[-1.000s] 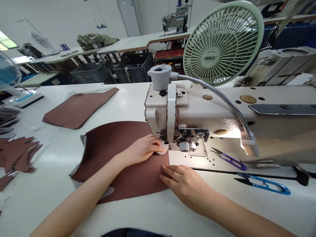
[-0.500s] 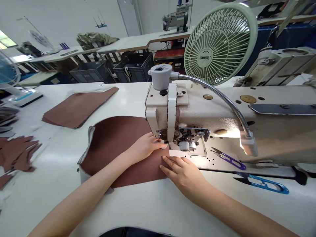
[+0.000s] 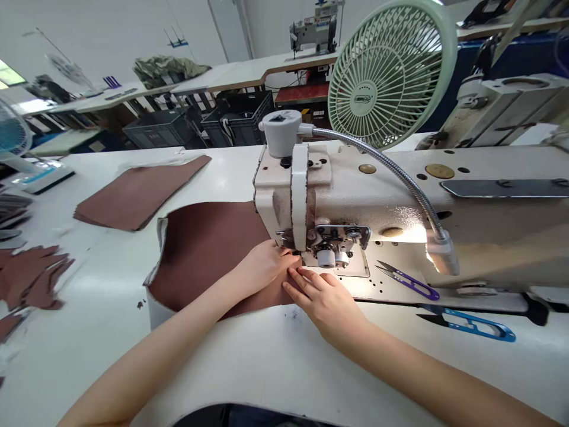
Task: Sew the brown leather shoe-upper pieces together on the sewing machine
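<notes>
A brown, leather-like panel (image 3: 208, 255) with a pale backing curves up at its left end on the sewing machine's bed. Its right edge lies under the head of the sewing machine (image 3: 284, 198). My left hand (image 3: 262, 267) rests on the panel, fingers bent and closed on its edge close beside the needle area; the fingertips are partly hidden. Fingers stretched out, my right hand (image 3: 326, 299) lies flat at the panel's near right corner, touching it just in front of the machine head. The needle itself is hidden.
Purple thread snips (image 3: 409, 280) and blue thread snips (image 3: 471, 325) lie to the right. A lit gooseneck lamp (image 3: 440, 252) bends over the machine bed. Brown panels (image 3: 142, 193) are stacked at back left, with brown scraps (image 3: 33, 276) nearer. A green fan (image 3: 391, 77) stands behind.
The panel's near edge has moved away from me, and its corner has turned in toward the machine head. My left fingers have closed in further, and my right hand has shifted slightly forward and left.
</notes>
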The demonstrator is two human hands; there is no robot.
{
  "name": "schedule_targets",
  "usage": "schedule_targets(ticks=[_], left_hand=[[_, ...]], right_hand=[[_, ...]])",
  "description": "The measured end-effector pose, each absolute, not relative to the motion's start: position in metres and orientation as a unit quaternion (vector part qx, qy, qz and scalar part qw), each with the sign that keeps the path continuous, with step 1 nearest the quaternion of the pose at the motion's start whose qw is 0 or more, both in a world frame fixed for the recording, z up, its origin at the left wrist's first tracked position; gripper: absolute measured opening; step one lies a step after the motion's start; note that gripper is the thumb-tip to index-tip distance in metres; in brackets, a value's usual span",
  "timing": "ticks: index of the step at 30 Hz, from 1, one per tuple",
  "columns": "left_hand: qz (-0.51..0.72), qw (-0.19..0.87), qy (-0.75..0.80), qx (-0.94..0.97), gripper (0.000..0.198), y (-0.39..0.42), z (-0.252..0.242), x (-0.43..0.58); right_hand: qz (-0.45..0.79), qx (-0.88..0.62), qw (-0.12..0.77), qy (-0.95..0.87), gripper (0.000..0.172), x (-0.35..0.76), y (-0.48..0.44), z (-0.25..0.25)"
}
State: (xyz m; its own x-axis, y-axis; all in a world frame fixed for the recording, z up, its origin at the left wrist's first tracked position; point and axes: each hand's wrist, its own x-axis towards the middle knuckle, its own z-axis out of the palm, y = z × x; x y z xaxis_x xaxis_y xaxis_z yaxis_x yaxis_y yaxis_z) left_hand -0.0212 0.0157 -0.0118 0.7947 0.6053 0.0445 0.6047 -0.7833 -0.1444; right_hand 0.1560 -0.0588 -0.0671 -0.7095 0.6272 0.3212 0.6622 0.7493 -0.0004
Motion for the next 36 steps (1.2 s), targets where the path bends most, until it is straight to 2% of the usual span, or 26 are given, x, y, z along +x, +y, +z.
schedule_targets(ticks=[5, 9, 12, 16, 27, 36], left_hand=[[0.021, 0.065, -0.360, -0.931, 0.014, 0.009, -0.022, -0.011], [0.047, 0.038, -0.403, -0.913, 0.012, 0.006, -0.028, -0.006], [0.022, 0.034, -0.401, -0.915, 0.010, 0.004, -0.021, -0.007], [-0.013, 0.035, -0.432, -0.901, 0.016, -0.002, -0.011, -0.009], [-0.011, 0.004, -0.466, -0.885, 0.020, -0.005, -0.014, 0.004], [-0.003, 0.021, -0.484, -0.875, 0.019, -0.013, -0.009, 0.001]], right_hand=[[-0.057, -0.358, 0.143, -0.921, 0.048, 0.151, -0.055, -0.064], [-0.065, -0.380, 0.160, -0.909, 0.044, 0.148, -0.052, -0.067], [-0.077, -0.374, 0.177, -0.907, 0.042, 0.147, -0.052, -0.074], [-0.102, -0.366, 0.181, -0.907, 0.039, 0.143, -0.053, -0.083], [-0.110, -0.388, 0.198, -0.893, 0.034, 0.137, -0.048, -0.079], [-0.027, -0.382, 0.213, -0.899, 0.039, 0.135, -0.066, -0.077]])
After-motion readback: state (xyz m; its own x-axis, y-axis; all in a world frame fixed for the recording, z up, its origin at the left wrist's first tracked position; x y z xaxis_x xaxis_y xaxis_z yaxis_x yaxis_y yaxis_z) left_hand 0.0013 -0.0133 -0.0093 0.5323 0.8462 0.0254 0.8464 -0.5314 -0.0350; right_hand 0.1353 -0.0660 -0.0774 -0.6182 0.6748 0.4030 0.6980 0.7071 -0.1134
